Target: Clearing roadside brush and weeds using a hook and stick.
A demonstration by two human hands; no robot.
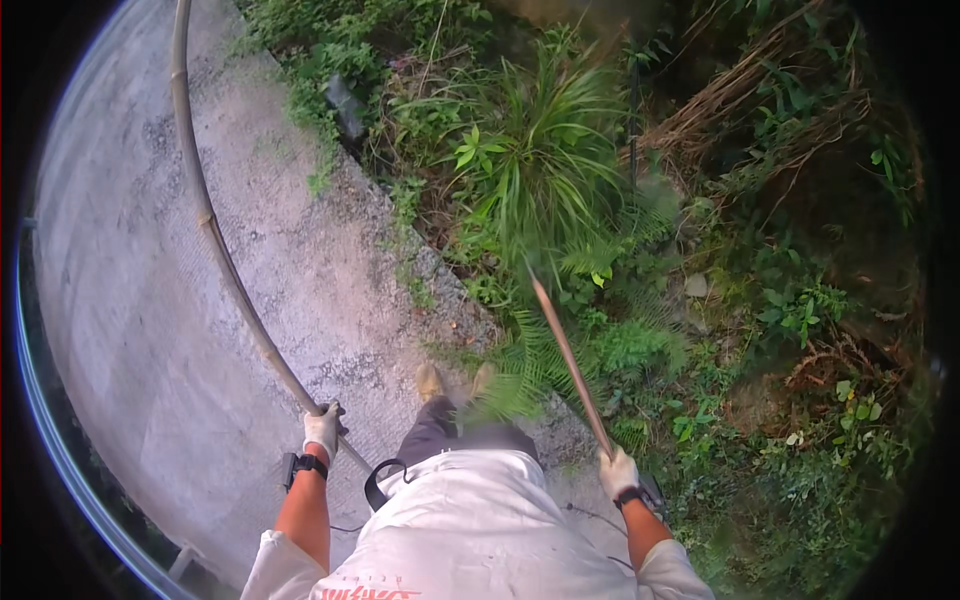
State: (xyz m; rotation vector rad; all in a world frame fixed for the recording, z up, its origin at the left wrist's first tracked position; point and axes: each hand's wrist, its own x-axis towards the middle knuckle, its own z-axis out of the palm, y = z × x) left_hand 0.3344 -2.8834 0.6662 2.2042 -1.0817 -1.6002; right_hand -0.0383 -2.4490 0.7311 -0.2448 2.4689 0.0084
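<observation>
My gloved left hand [324, 430] is closed around a long bamboo pole [234, 281], which runs up over the concrete to the top of the picture; its lower end passes beside my clothes. In my gloved right hand [619, 472] is the end of a brown wooden handle [568, 360]. That handle reaches forward over the plants at the road's edge. Its far end meets a clump of long grass [536, 165], where a tool head, if any, is blurred and hidden. Fern fronds [529, 360] hang close to my shoes, left of the handle.
A concrete road [150, 315] lies on the left, with a metal guardrail [56, 450] along its far side. Its broken edge [442, 277] borders a overgrown bank. Dry stalks [720, 97] and a grey stone [345, 105] stand among the plants. A thin dark cord [596, 514] lies near my right side.
</observation>
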